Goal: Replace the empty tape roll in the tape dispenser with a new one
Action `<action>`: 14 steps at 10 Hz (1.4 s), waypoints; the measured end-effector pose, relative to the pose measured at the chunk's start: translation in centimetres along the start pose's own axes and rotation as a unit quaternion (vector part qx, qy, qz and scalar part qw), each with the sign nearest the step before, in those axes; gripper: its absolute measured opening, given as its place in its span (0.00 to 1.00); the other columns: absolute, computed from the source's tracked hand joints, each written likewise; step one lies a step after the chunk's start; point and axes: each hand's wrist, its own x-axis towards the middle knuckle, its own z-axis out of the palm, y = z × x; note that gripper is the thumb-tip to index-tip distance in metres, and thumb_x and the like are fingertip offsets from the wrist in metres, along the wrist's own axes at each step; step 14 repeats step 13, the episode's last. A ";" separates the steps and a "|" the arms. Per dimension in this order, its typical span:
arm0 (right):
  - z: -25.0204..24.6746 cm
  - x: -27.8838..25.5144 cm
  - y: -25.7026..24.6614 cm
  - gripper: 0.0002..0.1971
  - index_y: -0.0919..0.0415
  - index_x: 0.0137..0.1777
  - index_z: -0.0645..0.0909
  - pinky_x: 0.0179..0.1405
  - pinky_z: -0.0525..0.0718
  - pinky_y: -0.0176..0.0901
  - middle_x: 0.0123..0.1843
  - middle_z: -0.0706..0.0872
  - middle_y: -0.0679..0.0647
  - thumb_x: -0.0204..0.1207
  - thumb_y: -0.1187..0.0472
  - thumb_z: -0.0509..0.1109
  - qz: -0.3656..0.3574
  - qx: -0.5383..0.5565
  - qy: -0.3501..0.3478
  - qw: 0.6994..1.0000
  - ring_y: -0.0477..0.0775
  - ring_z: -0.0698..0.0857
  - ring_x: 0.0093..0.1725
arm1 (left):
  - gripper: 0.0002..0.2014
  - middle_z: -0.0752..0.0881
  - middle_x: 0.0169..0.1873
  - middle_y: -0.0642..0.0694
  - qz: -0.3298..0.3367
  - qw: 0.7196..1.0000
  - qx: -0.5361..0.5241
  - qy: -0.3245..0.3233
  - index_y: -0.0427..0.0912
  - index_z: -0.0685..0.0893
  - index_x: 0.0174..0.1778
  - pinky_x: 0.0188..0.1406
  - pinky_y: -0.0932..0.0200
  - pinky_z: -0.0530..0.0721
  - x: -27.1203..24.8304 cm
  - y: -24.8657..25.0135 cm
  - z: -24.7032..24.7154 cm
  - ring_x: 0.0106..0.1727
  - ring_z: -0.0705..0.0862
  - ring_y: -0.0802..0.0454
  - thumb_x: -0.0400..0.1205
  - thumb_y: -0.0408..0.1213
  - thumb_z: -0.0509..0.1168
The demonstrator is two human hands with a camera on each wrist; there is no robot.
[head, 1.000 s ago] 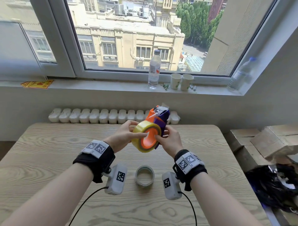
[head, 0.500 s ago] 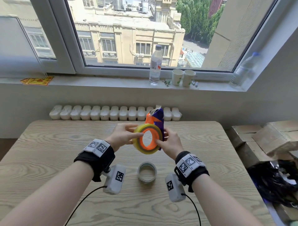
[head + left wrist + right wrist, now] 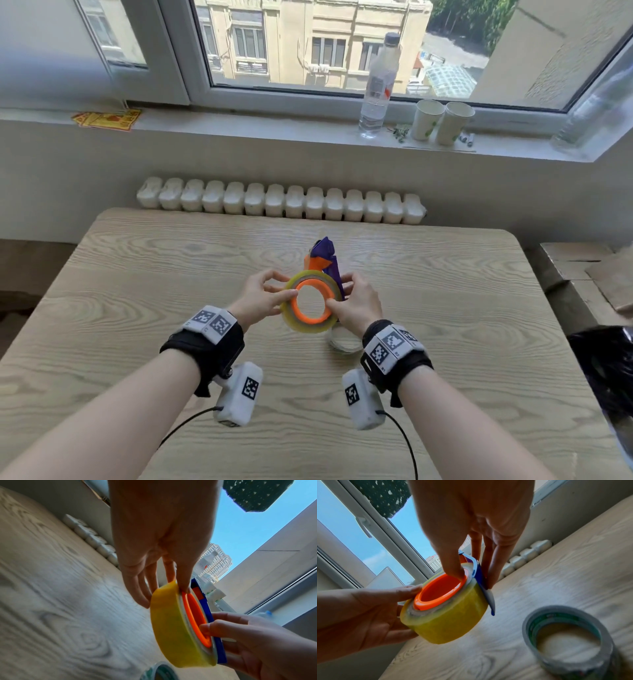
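Observation:
A yellow tape roll (image 3: 308,328) (image 3: 173,628) (image 3: 450,622) sits around the orange hub (image 3: 297,313) (image 3: 436,597) of the blue tape dispenser (image 3: 325,250) (image 3: 217,642), which is held upright above the table (image 3: 137,274). My left hand (image 3: 260,294) (image 3: 164,588) pinches the roll, thumb on its face and fingers behind. With its thumb on the hub rim and its fingers behind the blue plate, my right hand (image 3: 356,301) (image 3: 473,574) grips the dispenser. The empty grey roll (image 3: 342,344) (image 3: 570,639) lies flat on the table under my right wrist.
A water bottle (image 3: 376,85) and two paper cups (image 3: 442,121) stand on the windowsill. The white radiator (image 3: 281,202) runs behind the table's far edge. Cardboard boxes (image 3: 582,274) and a black bag (image 3: 609,370) sit off the table's right side.
Both hands have brought the dispenser and the roll down nearer the table, with the hub's open face now turned towards me. Neither hand has let go.

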 end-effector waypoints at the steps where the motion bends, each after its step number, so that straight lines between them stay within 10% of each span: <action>1: 2.4 -0.2 0.9 0.19 0.54 0.53 0.78 0.52 0.86 0.51 0.43 0.85 0.47 0.62 0.60 0.77 0.020 -0.009 -0.015 1.000 0.55 0.87 0.48 | 0.09 0.85 0.34 0.42 -0.014 1.000 0.002 0.004 0.42 0.78 0.44 0.35 0.60 0.85 0.0 -2.2 -0.8 0.33 0.85 0.54 0.76 0.29 0.72; 4: 7.6 -1.1 2.9 0.17 0.56 0.50 0.76 0.52 0.84 0.49 0.50 0.86 0.52 0.62 0.61 0.77 0.054 -0.044 -0.057 0.996 0.55 0.85 0.52 | 0.19 0.83 0.50 0.36 -0.066 0.991 0.108 0.041 0.52 0.80 0.39 0.47 0.44 0.89 1.1 -8.5 -2.6 0.50 0.87 0.39 0.60 0.35 0.82; 8: 9.7 -0.9 4.8 0.18 0.55 0.48 0.69 0.48 0.80 0.49 0.54 0.83 0.56 0.64 0.62 0.74 0.065 -0.128 -0.092 0.985 0.61 0.83 0.52 | 0.20 0.80 0.32 0.47 -0.069 0.986 0.145 0.043 0.57 0.78 0.38 0.49 0.48 0.83 2.3 -12.9 -1.5 0.40 0.81 0.45 0.65 0.29 0.79; 11: 9.8 -1.0 5.1 0.20 0.60 0.59 0.71 0.59 0.82 0.56 0.61 0.82 0.58 0.70 0.58 0.72 0.052 -0.156 -0.151 0.975 0.62 0.82 0.60 | 0.27 0.80 0.49 0.42 -0.083 0.977 0.190 0.054 0.37 0.76 0.65 0.54 0.52 0.79 2.4 -14.3 -0.7 0.52 0.81 0.44 0.71 0.32 0.76; 14: 7.1 -1.2 3.5 0.22 0.62 0.66 0.72 0.64 0.80 0.54 0.66 0.82 0.60 0.74 0.55 0.68 0.055 -0.170 -0.182 0.967 0.63 0.81 0.65 | 0.25 0.79 0.66 0.35 -0.077 0.967 0.242 0.030 0.37 0.73 0.70 0.63 0.54 0.76 1.7 -10.2 -0.1 0.66 0.79 0.41 0.78 0.37 0.68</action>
